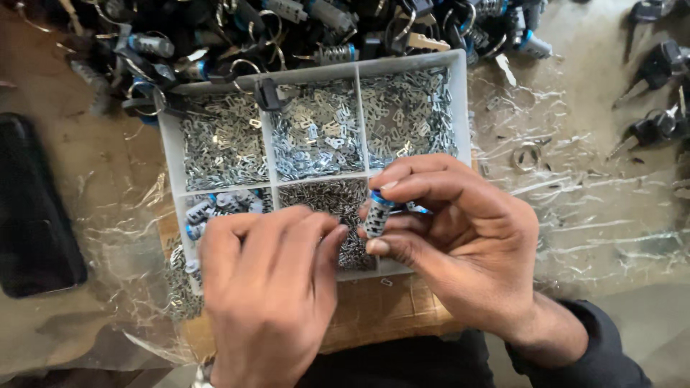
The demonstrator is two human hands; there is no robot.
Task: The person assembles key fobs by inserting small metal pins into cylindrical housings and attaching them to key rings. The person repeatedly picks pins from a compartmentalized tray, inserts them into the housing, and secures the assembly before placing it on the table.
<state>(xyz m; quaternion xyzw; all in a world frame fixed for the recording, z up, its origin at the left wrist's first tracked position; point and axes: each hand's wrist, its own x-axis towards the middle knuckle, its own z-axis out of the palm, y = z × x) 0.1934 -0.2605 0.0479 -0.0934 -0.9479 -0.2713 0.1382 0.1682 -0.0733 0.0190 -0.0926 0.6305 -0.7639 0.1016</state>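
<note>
My right hand (460,237) pinches a small metal lock cylinder (376,214) with a blue ring at its top, held upright between thumb and fingers. It hovers over the front middle of a grey compartment tray (460,108). My left hand (269,287) is curled beside it, fingertips bunched over the tray's front compartment of tiny dark metal pieces (323,197). I cannot tell whether a piece sits between those fingertips. The three back compartments hold heaps of small flat silver stampings (316,133). The front left compartment has several blue-ringed cylinders (215,208).
A pile of black-headed keys, key rings and lock cylinders (287,29) lies behind the tray. More black keys (658,93) lie at the far right. Crinkled clear plastic sheet (575,187) covers the bench. A black flat object (32,215) lies at the left. Cardboard (388,309) sits under the tray.
</note>
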